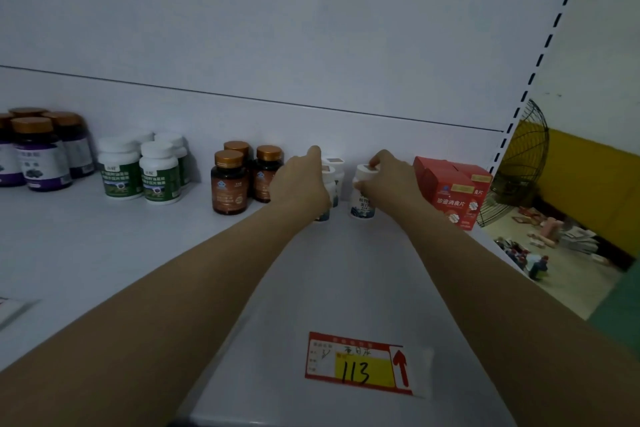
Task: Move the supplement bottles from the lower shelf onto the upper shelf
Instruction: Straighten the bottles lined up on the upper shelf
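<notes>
**shelfnoob:** ok so what are the hands doing here? and where are the bottles?

**pillstacker:** Both arms are stretched out over the white metal shelf (104,253), way at the back by the rear panel. The right hand (391,178) is grasping a white plastic bottle with a blue-printed label (362,206), with the fingers curled over the cap and the thumb on the side. That bottle is upright with its base on the shelf.

**shelfnoob:** and the left?

**pillstacker:** The left hand (301,184) is wrapped round a second white plastic bottle (322,217), also upright on the shelf. Only its cap edge and bottom peek out, and most of the fingers are hidden behind it. The two bottles sit near each other but aren't touching. A couple more white-capped bottles (335,163) stand right behind them.

**shelfnoob:** anything else up there?

**pillstacker:** Yeah, lots:
- Amber bottles with copper lids (229,184) are just left of the left hand.
- White bottles with green labels (159,177) are further left.
- Dark purple-labelled bottles with bronze lids (41,156) are at the far left.
- Red cardboard boxes (453,191) are just right of the right hand.
- A red and yellow price tag reading 113 (360,366) is stuck at the front edge between the forearms.
- A black wire fan guard (523,156) shows past the shelf's right side.
</notes>
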